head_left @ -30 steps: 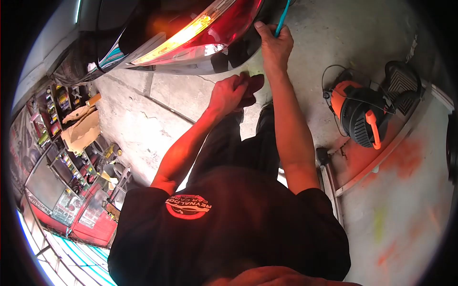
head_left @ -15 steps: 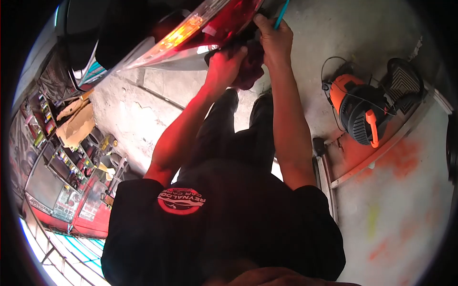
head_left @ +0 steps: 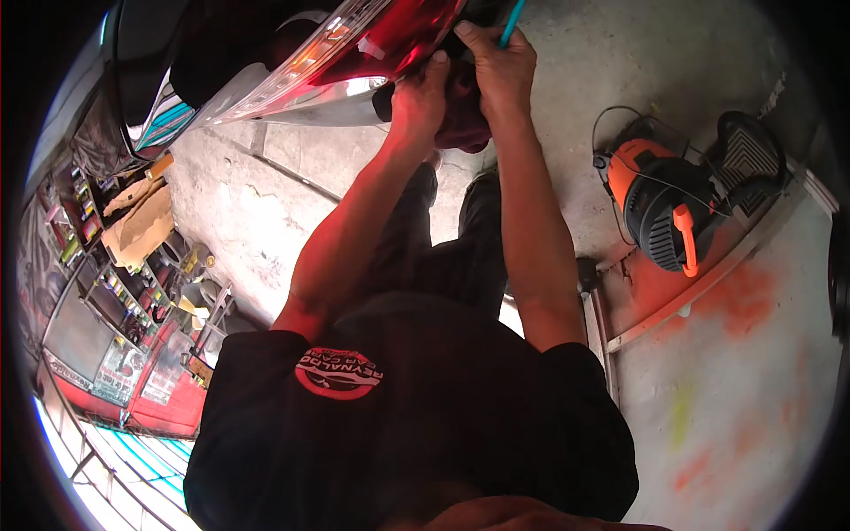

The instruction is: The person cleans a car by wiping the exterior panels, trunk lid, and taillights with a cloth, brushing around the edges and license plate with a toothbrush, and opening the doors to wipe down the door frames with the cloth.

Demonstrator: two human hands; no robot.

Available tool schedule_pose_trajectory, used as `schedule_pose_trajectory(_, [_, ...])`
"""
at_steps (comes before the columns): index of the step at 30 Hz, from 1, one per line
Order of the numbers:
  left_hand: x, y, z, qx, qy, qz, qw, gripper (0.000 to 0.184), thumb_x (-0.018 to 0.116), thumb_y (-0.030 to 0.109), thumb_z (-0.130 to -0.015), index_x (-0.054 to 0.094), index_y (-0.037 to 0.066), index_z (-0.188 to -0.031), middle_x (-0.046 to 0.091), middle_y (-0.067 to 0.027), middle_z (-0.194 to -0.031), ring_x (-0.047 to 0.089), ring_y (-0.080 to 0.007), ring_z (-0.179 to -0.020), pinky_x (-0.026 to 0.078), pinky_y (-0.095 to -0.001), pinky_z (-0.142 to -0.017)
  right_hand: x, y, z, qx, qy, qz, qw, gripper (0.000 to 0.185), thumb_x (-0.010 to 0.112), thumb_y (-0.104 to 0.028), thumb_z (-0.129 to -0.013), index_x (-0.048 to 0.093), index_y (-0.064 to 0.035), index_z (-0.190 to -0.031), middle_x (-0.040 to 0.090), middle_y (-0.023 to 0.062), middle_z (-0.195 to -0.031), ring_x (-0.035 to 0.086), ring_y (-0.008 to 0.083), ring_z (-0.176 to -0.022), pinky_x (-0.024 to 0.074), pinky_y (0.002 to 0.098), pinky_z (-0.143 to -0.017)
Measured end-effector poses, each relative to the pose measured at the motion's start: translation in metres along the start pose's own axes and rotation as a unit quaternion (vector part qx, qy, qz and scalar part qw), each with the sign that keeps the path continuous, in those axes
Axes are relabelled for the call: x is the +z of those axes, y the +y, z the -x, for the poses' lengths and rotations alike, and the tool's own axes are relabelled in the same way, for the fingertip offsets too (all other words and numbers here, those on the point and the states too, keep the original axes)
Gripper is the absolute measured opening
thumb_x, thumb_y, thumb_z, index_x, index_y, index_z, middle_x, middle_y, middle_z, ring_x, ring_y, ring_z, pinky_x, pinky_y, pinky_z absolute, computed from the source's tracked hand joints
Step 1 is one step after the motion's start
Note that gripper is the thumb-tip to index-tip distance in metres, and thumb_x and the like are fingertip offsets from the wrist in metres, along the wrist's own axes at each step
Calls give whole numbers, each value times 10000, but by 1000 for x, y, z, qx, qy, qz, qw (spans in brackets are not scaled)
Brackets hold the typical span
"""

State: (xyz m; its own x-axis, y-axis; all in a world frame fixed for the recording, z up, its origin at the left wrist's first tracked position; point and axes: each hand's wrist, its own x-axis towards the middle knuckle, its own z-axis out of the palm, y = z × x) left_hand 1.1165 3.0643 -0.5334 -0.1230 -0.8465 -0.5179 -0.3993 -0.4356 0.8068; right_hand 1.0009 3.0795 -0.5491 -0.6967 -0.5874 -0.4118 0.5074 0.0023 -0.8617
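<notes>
My left hand [head_left: 420, 104] is closed on a dark maroon cloth [head_left: 462, 113], which bunches up between my two hands just below the edge of a car's tail light [head_left: 390, 42]. To its right, my right hand [head_left: 505, 75] has its fingers closed around a thin teal stick-like tool [head_left: 512, 23] that points upward. The thumb of that hand lies near the light's lower right edge. Part of the left fingers is hidden behind the cloth and the light.
An orange and black vacuum-like machine [head_left: 660, 203] with a cable stands on the floor at the right, beside a black patterned object [head_left: 749, 159]. Shelves with small containers and torn cardboard [head_left: 140, 226] are at the left. A metal rail [head_left: 708, 288] runs at the lower right.
My left hand and the cloth have moved up against the light's edge. My right hand has shifted slightly left with the teal tool. The amber section of the light looks dimmer.
</notes>
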Motion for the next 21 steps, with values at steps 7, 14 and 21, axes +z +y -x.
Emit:
schedule_pose_trajectory(7, [6, 14, 10, -30, -7, 46, 998, 372, 604, 451, -1028, 656, 92, -1112, 613, 2, -776, 524, -87, -598, 431, -263, -498, -6, -1, -6, 21, -20, 45, 999, 322, 940, -194, -749, 657, -50, -800, 623, -14, -716, 541, 96, -649, 460, 290, -602])
schedule_pose_trajectory(14, [14, 26, 21, -70, 6, 59, 996, 423, 598, 493, -1023, 692, 86, -1086, 655, -18, -837, 539, -84, -617, 436, -253, -519, -17, -16, -2, 4, -20, 96, 995, 367, 945, -247, -740, 645, -39, -774, 599, -22, -685, 519, 94, -623, 451, 292, -581])
schedule_pose_trajectory(21, [20, 34, 27, -55, 28, 61, 996, 462, 617, 532, -1002, 685, 75, -987, 586, 2, -752, 474, -91, -539, 391, -270, -464, -28, -3, 1, -9, 15, 71, 997, 414, 925, -307, -748, 644, -4, -773, 666, 84, -699, 612, 174, -650, 510, 340, -651])
